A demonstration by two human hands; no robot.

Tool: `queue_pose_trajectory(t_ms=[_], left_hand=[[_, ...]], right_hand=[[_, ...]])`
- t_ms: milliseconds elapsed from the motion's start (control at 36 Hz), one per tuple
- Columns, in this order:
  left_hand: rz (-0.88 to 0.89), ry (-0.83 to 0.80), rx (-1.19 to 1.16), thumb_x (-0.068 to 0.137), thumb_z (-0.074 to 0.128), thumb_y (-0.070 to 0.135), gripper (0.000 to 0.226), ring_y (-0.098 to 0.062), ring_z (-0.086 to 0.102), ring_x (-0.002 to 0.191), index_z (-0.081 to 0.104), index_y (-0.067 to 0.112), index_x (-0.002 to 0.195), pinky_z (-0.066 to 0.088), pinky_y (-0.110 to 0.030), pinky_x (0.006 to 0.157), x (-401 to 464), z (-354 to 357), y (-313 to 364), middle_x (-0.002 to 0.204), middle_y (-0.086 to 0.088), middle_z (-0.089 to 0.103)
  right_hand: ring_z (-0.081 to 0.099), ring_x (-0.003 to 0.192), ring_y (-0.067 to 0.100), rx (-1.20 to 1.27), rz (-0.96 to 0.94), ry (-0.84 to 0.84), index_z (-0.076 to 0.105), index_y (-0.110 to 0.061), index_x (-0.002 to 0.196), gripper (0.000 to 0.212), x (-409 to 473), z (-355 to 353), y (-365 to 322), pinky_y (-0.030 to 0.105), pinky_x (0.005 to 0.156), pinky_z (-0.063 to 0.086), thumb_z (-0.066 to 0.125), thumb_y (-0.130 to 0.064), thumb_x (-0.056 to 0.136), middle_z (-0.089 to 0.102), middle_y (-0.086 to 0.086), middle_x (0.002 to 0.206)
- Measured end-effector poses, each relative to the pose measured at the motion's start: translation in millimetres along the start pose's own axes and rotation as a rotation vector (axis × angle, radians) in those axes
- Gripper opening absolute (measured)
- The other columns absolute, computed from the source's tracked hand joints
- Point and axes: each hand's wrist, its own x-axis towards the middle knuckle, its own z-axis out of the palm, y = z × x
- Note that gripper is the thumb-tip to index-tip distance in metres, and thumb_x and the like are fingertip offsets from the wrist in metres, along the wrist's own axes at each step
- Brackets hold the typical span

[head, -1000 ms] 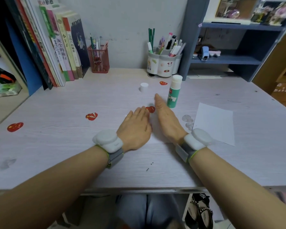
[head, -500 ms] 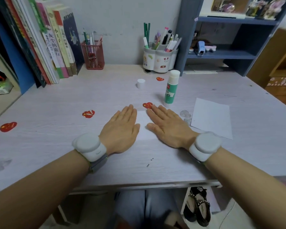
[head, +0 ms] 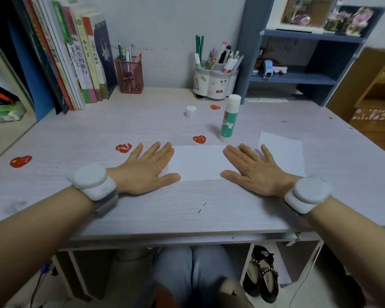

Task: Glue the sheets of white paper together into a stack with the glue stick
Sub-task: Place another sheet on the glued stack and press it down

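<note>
My hands have slid apart: left hand (head: pixel 146 167) and right hand (head: pixel 255 172) press flat, fingers straight, on the white paper stack (head: pixel 198 163) upon the surface. I should smooth outward evenly. Beyond stands the uncapped green glue stick (head: pixel 229 118).

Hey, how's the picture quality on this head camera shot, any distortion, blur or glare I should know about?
Head view: strong wide-angle bending, with the bookshelf and books leaning inward at the edges; light is dim and even, no glare on the desk; the glue stick casts a soft shadow leftward; both flat hands and the white paper are sharp; the corners look soft.
</note>
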Motion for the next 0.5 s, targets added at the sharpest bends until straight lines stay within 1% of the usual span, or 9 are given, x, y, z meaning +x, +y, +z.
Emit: queue_pose_trajectory(t_ms=[56,83,194,250,333,389,444,472,500], left_hand=[[0.031,-0.025,-0.033,0.049,-0.008,0.094,0.119,-0.005,-0.027,0.138,-0.018,0.025,0.146,-0.017,-0.041,0.115,1,-3,-7,0.148,0.016,-0.03],[0.039,-0.035,-0.052,0.05,-0.004,0.095,0.119,-0.003,-0.026,0.137,-0.017,0.027,0.146,-0.017,-0.04,0.115,2,-5,-10,0.146,0.019,-0.03],[0.052,-0.024,-0.132,0.074,0.024,0.085,0.099,0.005,-0.021,0.135,-0.009,0.03,0.149,-0.017,-0.039,0.115,3,-8,-14,0.152,0.021,-0.019],[0.057,-0.014,-0.143,0.067,0.022,0.086,0.104,0.006,-0.021,0.134,-0.007,0.03,0.149,-0.017,-0.038,0.115,3,-7,-14,0.152,0.021,-0.017],[0.051,-0.009,-0.158,0.056,0.015,0.085,0.111,-0.001,-0.021,0.139,-0.008,0.028,0.149,-0.016,-0.04,0.115,5,-6,-12,0.152,0.02,-0.018],[0.053,-0.014,-0.17,0.057,0.017,0.084,0.111,-0.003,-0.022,0.139,-0.009,0.027,0.148,-0.017,-0.039,0.115,8,-8,-14,0.152,0.018,-0.019],[0.07,-0.009,-0.189,0.06,0.023,0.085,0.11,0.001,-0.023,0.137,-0.01,0.027,0.148,-0.018,-0.035,0.114,10,-8,-17,0.151,0.019,-0.02],[0.08,0.004,-0.208,0.059,0.023,0.09,0.114,0.003,-0.024,0.135,-0.01,0.027,0.148,-0.018,-0.033,0.114,12,-7,-19,0.15,0.021,-0.021],[0.083,0.022,-0.231,0.056,0.022,0.093,0.118,0.004,-0.024,0.134,-0.01,0.028,0.148,-0.017,-0.031,0.113,13,-7,-21,0.148,0.023,-0.021]], right_hand=[[-0.017,0.144,0.008,0.013,-0.01,-0.023,-0.01,-0.035,0.149,0.077,1,-2,3,0.048,0.114,-0.018,0.013,-0.072,0.085,-0.016,-0.018,0.156],[-0.018,0.144,0.008,0.025,-0.017,-0.034,-0.01,-0.036,0.149,0.079,2,-3,4,0.049,0.113,-0.018,0.015,-0.073,0.084,-0.016,-0.019,0.156],[-0.018,0.144,0.009,0.078,-0.033,-0.064,-0.009,-0.038,0.149,0.09,5,-8,10,0.05,0.114,-0.017,0.019,-0.079,0.074,-0.016,-0.02,0.156],[-0.017,0.144,0.009,0.11,-0.032,-0.069,-0.007,-0.037,0.149,0.088,6,-8,10,0.049,0.115,-0.015,0.024,-0.076,0.077,-0.014,-0.019,0.156],[-0.014,0.145,0.009,0.183,-0.036,-0.032,-0.001,-0.034,0.15,0.08,2,-7,7,0.048,0.116,-0.013,0.033,-0.067,0.086,-0.009,-0.018,0.158],[-0.008,0.146,0.01,0.29,-0.051,0.043,0.012,-0.029,0.151,0.075,0,-8,6,0.046,0.117,-0.011,0.04,-0.061,0.089,0.005,-0.012,0.159],[0.006,0.146,0.011,0.473,-0.046,0.201,0.029,-0.023,0.147,0.064,-1,-12,7,0.039,0.118,-0.003,0.048,-0.049,0.092,0.026,-0.006,0.155],[0.018,0.144,0.012,0.567,-0.017,0.295,0.036,-0.021,0.144,0.059,-1,-15,8,0.033,0.117,0.008,0.051,-0.045,0.092,0.034,-0.005,0.151],[0.032,0.138,0.013,0.665,0.027,0.379,0.041,-0.02,0.141,0.055,0,-19,10,0.027,0.11,0.024,0.054,-0.041,0.092,0.041,-0.005,0.147]])
